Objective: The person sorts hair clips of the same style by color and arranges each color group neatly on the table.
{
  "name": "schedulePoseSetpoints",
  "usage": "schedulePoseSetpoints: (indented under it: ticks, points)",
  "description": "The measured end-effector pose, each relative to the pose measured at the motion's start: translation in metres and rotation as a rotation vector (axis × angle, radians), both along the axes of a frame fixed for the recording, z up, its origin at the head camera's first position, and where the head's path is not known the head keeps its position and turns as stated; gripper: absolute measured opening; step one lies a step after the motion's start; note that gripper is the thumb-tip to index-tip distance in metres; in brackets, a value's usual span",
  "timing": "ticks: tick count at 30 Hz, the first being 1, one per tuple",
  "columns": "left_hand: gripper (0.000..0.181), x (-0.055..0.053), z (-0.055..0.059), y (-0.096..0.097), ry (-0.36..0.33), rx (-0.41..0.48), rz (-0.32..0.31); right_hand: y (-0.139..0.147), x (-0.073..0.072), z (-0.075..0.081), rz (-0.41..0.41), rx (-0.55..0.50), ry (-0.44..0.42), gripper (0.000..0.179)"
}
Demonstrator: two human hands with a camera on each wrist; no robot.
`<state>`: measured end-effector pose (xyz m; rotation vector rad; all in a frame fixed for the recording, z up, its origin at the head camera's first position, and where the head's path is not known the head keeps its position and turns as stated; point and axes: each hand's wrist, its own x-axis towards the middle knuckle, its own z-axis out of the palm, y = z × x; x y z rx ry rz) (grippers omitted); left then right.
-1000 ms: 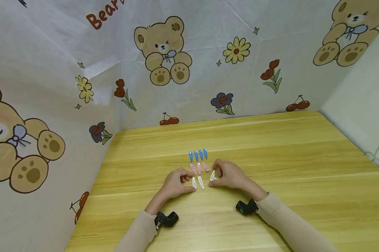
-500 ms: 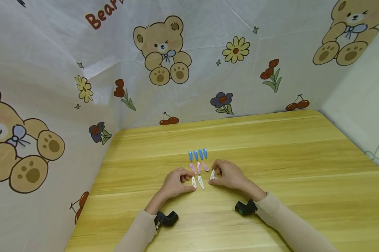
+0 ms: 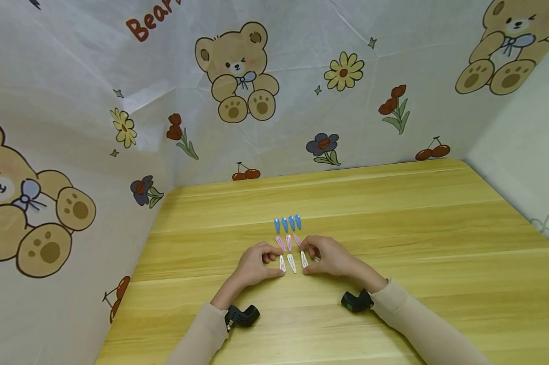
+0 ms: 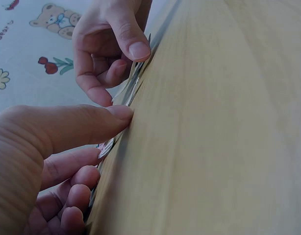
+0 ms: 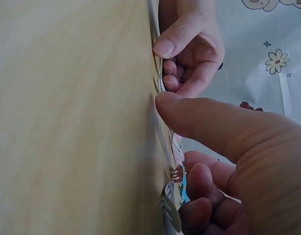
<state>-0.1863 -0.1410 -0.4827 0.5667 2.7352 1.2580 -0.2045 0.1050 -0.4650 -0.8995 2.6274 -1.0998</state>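
My left hand (image 3: pixel 253 264) holds the leftmost white snap hair clip (image 3: pixel 282 263) at its two ends, between thumb and index finger, on the wooden table. Beside it a second white hair clip (image 3: pixel 292 263) lies untouched. To the right of that, my right hand (image 3: pixel 333 256) pinches a third white clip (image 3: pixel 304 259) end to end, thumb near and index finger far. Another white clip (image 5: pixel 171 208) lies beneath the right hand's curled fingers, mostly covered in the head view. The right fingertips are right at the rightmost pink clip (image 3: pixel 297 239).
Behind the white clips lie pink hair clips (image 3: pixel 288 243) in a row, and beyond them a row of several blue clips (image 3: pixel 284 224). The wooden table (image 3: pixel 393 213) reaches back to a bear-print cloth (image 3: pixel 283 137). A black camera (image 3: pixel 356 301) sits on the right wrist.
My right hand has slid a little left, bringing its white clip closer to the middle one and separating it from the clip under the palm. The left hand has stayed in place.
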Motion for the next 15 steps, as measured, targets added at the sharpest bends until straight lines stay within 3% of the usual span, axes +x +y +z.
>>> schedulePoseSetpoints:
  ticks: [9, 15]
  points:
    - [0.039, -0.0007, -0.0009, -0.0007, 0.0, -0.004, -0.003, 0.0008, -0.0003, -0.0034, 0.025, 0.013, 0.032, 0.04]
    - [0.039, -0.0017, -0.0019, -0.0001, 0.002, 0.001, -0.009, 0.0049, -0.0026, -0.0016, 0.041, -0.029, -0.002, 0.043]
